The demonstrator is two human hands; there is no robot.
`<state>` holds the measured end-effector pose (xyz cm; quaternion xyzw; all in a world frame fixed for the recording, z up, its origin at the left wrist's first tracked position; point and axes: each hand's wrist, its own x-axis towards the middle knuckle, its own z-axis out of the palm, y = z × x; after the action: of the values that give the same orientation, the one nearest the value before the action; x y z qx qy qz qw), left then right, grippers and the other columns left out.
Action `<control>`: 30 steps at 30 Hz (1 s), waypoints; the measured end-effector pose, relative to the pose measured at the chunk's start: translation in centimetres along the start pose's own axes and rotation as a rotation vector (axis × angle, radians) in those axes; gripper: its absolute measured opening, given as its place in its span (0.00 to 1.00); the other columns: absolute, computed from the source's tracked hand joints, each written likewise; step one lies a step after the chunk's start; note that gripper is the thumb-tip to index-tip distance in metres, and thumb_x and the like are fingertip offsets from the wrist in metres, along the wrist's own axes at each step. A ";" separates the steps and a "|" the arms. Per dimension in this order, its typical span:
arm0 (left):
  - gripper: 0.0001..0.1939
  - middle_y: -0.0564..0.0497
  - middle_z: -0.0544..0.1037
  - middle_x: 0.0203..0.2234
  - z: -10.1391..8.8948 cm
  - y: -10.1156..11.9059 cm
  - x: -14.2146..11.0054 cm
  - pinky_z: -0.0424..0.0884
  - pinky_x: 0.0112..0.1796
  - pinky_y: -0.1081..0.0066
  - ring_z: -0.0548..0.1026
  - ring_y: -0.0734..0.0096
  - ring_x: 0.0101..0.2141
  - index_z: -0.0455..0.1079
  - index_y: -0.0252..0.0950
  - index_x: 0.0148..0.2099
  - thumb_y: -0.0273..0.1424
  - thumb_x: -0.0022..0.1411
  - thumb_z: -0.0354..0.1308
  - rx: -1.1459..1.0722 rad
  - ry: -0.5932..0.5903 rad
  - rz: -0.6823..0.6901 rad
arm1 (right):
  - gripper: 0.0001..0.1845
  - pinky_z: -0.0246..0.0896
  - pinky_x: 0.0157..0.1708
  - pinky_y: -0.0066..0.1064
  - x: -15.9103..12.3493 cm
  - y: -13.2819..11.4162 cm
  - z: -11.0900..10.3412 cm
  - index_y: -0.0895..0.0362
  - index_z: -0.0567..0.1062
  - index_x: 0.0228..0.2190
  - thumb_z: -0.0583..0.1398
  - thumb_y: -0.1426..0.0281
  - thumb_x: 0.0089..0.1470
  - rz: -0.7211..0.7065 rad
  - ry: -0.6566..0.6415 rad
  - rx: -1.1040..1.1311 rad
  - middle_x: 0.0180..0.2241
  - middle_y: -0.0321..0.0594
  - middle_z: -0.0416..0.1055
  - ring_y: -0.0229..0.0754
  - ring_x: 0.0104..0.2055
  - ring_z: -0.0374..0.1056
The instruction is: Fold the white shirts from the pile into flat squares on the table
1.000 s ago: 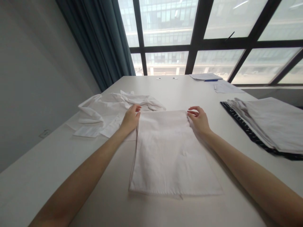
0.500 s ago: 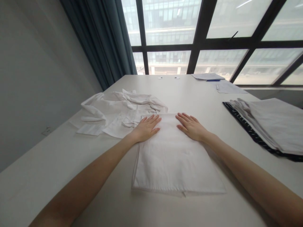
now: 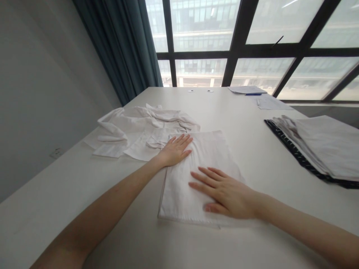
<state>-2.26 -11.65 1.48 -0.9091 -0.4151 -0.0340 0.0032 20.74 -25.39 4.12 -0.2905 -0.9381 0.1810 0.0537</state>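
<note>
A folded white cloth (image 3: 182, 190) lies flat on the table in front of me, its hemmed edge towards me. My left hand (image 3: 176, 150) rests flat near its far left corner, fingers stretched out and a little apart. Over the near right part of the cloth is my right hand (image 3: 224, 192), palm down with fingers spread, slightly blurred. It covers some of the near right edge. Neither hand grips anything. Just beyond my left hand, a crumpled white garment (image 3: 140, 125) touches or lies close to the folded cloth's far left corner.
On the right, a stack of folded white cloths (image 3: 333, 145) lies on a black mat with white markings (image 3: 297, 155). Papers (image 3: 246, 89) and a blue pen (image 3: 253, 94) lie at the far right of the white table (image 3: 224, 108). A wall and a blue curtain (image 3: 120, 45) border the left.
My right hand has moved from the cloth's far right corner towards me, sliding over or just above the cloth. My left hand has stayed in place.
</note>
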 end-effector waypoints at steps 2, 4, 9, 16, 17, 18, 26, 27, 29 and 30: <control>0.28 0.46 0.49 0.68 0.0 0.0 0.0 0.46 0.63 0.55 0.45 0.63 0.67 0.47 0.38 0.70 0.40 0.72 0.38 0.003 -0.008 -0.002 | 0.36 0.33 0.66 0.52 -0.7 -1.5 -0.1 0.49 0.50 0.66 0.51 0.51 0.63 -0.060 -0.063 0.060 0.68 0.40 0.44 0.52 0.70 0.36; 0.28 0.46 0.49 0.68 0.0 -0.1 -0.1 0.46 0.63 0.55 0.45 0.63 0.67 0.47 0.37 0.70 0.40 0.72 0.37 0.009 -0.013 -0.005 | 0.37 0.33 0.67 0.52 -1.3 -2.5 -0.1 0.49 0.48 0.67 0.52 0.51 0.62 -0.101 -0.100 0.106 0.68 0.40 0.45 0.52 0.70 0.37; 0.27 0.45 0.50 0.68 -0.7 0.4 0.1 0.48 0.62 0.53 0.46 0.59 0.67 0.48 0.36 0.70 0.37 0.72 0.38 0.030 -0.024 -0.004 | 0.36 0.35 0.66 0.50 -1.8 -3.3 0.2 0.49 0.50 0.66 0.53 0.53 0.62 -0.139 -0.060 0.203 0.67 0.42 0.49 0.51 0.69 0.41; 0.27 0.36 0.55 0.66 -1.1 5.4 -1.0 0.52 0.61 0.53 0.53 0.53 0.65 0.53 0.28 0.67 0.34 0.70 0.41 0.047 0.000 0.011 | 0.20 0.63 0.50 0.39 -2.3 -2.5 0.0 0.54 0.79 0.38 0.48 0.65 0.66 -0.156 0.304 0.675 0.35 0.41 0.80 0.41 0.42 0.74; 0.26 0.37 0.54 0.66 -0.9 6.0 -1.4 0.51 0.62 0.53 0.52 0.54 0.66 0.54 0.29 0.67 0.34 0.70 0.40 0.046 0.022 0.048 | 0.22 0.65 0.47 0.38 -2.5 -2.1 0.0 0.54 0.79 0.35 0.47 0.65 0.67 -0.098 0.413 0.706 0.32 0.40 0.79 0.41 0.38 0.74; 0.26 0.39 0.54 0.66 -0.7 6.6 -1.7 0.50 0.62 0.53 0.51 0.55 0.66 0.54 0.30 0.67 0.33 0.70 0.40 0.042 0.041 0.081 | 0.22 0.66 0.46 0.38 -2.6 -1.5 -0.1 0.53 0.78 0.33 0.46 0.66 0.67 -0.014 0.526 0.686 0.33 0.39 0.79 0.41 0.38 0.74; 0.28 0.39 0.52 0.67 -0.6 6.5 -3.4 0.47 0.62 0.51 0.48 0.55 0.67 0.52 0.34 0.68 0.40 0.71 0.41 -0.010 0.028 0.150 | 0.26 0.45 0.63 0.57 -2.9 4.1 1.4 0.52 0.63 0.61 0.51 0.63 0.62 0.447 0.448 -0.072 0.65 0.43 0.56 0.54 0.69 0.43; 0.28 0.39 0.51 0.67 -0.7 6.4 -3.8 0.47 0.62 0.51 0.48 0.54 0.67 0.52 0.34 0.68 0.41 0.71 0.42 -0.015 0.023 0.149 | 0.27 0.46 0.63 0.56 -2.8 4.3 1.6 0.51 0.62 0.62 0.50 0.62 0.63 0.472 0.424 -0.099 0.66 0.42 0.53 0.53 0.69 0.42; 0.29 0.39 0.51 0.67 -0.9 6.4 -4.6 0.46 0.62 0.50 0.47 0.52 0.67 0.51 0.34 0.68 0.42 0.70 0.44 -0.030 0.009 0.149 | 0.27 0.45 0.63 0.55 -2.8 4.4 2.0 0.50 0.60 0.63 0.49 0.62 0.64 0.503 0.400 -0.148 0.67 0.41 0.51 0.52 0.69 0.41; 0.30 0.39 0.50 0.68 -1.0 6.4 -5.2 0.46 0.62 0.50 0.46 0.51 0.67 0.51 0.35 0.69 0.42 0.70 0.45 -0.041 -0.001 0.150 | 0.27 0.45 0.63 0.55 -2.8 4.3 2.1 0.49 0.60 0.63 0.49 0.62 0.64 0.513 0.393 -0.167 0.67 0.40 0.50 0.52 0.69 0.40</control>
<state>-0.85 -19.80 2.31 -0.9375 -0.3452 -0.0415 -0.0132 24.91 -24.28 0.61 -0.5501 -0.8175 0.0517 0.1625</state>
